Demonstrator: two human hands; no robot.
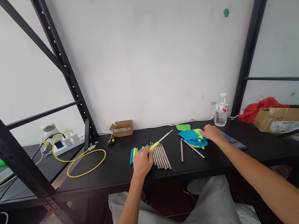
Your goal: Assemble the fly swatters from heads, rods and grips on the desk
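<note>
My left hand [143,160] is closed around the yellow-green grip of a fly swatter rod [165,136], whose thin metal shaft points up to the right. Beneath and beside that hand lies a row of metal rods [162,158], side by side. Blue and yellow-green grips [133,154] show just left of it. My right hand [212,132] has its fingers closed at the right edge of a pile of flat blue fly swatter heads [191,136], pinching a yellow-green swatter head [198,132]. Two loose metal rods [182,151] lie in front of the pile.
A green swatter head [183,127] lies behind the pile. A water bottle [221,111] and a flat tablet-like item [234,140] are to the right. A small open carton [122,128], a yellow cable [87,173] and a power strip [69,142] are leftward. Black shelf posts [69,76] flank the table.
</note>
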